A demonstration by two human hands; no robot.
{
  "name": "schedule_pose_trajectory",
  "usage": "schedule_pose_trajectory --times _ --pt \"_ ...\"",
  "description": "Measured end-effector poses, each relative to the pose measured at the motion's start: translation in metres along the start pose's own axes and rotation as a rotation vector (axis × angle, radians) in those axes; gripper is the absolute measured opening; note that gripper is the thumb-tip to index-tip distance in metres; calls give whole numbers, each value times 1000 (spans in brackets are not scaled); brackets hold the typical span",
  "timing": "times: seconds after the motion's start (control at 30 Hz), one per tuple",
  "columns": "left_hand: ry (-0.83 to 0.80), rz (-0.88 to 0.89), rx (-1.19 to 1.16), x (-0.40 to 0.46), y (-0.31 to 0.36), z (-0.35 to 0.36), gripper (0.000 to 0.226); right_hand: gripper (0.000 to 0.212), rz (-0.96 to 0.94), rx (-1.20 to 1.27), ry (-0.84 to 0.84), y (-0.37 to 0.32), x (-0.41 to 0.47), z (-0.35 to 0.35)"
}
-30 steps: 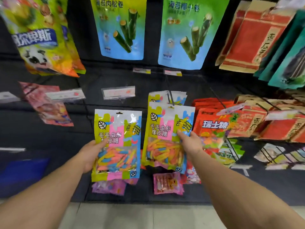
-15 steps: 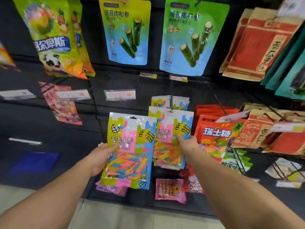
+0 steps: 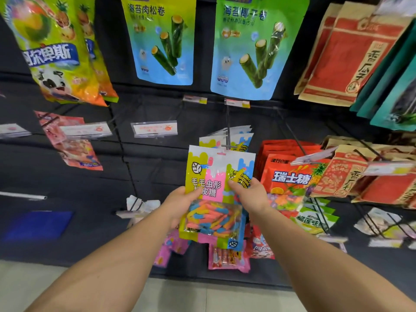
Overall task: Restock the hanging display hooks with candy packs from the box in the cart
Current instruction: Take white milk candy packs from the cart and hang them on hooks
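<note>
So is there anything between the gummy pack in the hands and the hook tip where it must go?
Nothing visible blocks it. The gummy pack, held by the left hand and right hand, has its hang hole just below the hook tip.

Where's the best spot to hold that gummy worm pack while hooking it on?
Probably by its two side edges at mid-height, from the front, as the left hand and right hand hold the pack now. The flat upper part is stiff enough to steer, the bulging candy window below is not, and the hang hole at the top stays free for the hook.
</note>
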State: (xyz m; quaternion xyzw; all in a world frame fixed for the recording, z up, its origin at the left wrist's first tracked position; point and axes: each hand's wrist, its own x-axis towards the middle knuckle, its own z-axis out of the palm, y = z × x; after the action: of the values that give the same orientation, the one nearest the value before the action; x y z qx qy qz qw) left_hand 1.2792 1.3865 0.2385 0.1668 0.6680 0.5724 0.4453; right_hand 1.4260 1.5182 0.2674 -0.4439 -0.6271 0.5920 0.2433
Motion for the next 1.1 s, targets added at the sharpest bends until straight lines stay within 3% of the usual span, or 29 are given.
schedule_pose_trajectory --times 0.17,0.47,0.6,0.77,0.93,1.1 --pt "25 -25 26 8 6 11 35 20 -3 39 62 -3 7 -8" --pt "28 -65 57 11 7 16 40 24 30 -22 76 -8 7 -12" --pt "70 -74 89 17 8 20 43 46 54 -89 89 -9 12 -9" --pt "408 -114 670 22 17 25 94 83 131 -228 155 -8 16 -3" --pt "419 -29 953 10 24 17 87 74 157 -431 174 8 12 7" --pt "387 22 1186 -10 25 -20 80 73 25 -784 -70 -2 4 57"
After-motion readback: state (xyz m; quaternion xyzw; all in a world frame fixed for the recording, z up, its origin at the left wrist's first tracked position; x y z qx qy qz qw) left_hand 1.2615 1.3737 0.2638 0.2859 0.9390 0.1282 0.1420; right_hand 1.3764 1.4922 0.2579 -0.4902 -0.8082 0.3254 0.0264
